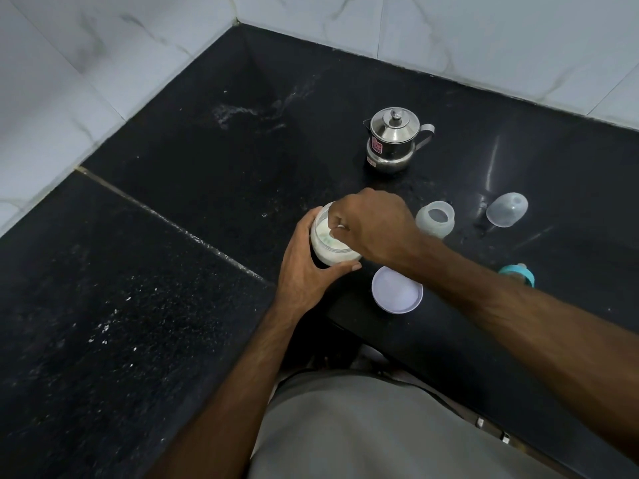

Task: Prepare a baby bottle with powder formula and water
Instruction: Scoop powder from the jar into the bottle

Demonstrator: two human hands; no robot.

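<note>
Looking down from my head camera at a black stone counter [173, 305] set in a corner of white marble tiles. Just left of the frame's centre, my left hand [304, 267] curls around a clear powder jar [328, 252], thumb along its near side. My right hand [375, 226] reaches in from the lower right, fingertips dipped inside the jar's mouth and pinching something small and white; I cannot tell what it is. The open baby bottle [435, 219] stands just right of that hand. Below the jar lies a white lid [397, 289]. A clear dome cap [507, 209] lies at the right, a teal nipple ring [517, 273] below it. A steel kettle [392, 140] stands above centre.
</note>
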